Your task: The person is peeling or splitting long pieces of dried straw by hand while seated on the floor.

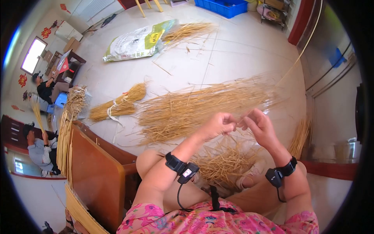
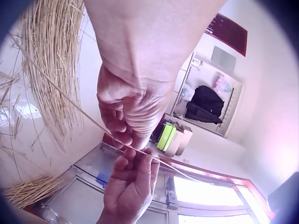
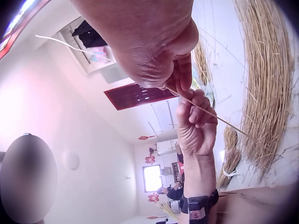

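One thin straw stalk point(image 2: 84, 112) runs through the fingers of both hands, its ends sticking out on either side. The left hand point(image 1: 220, 125) pinches it between thumb and fingers, and the right hand point(image 1: 260, 126) pinches it close beside, the fingertips of the two hands nearly meeting. In the right wrist view the stalk point(image 3: 229, 123) slopes down from the left hand point(image 3: 198, 126) toward the floor straw. Loose straw point(image 1: 194, 105) lies spread on the floor beyond the hands, and short pieces point(image 1: 224, 160) are heaped between the feet.
A tied straw bundle point(image 1: 117, 104) lies at the left, a sack point(image 1: 136, 41) with straw behind it. A wooden board point(image 1: 93, 171) stands left of the knees. More straw point(image 1: 300, 138) is at the right by the door. Two people sit at far left.
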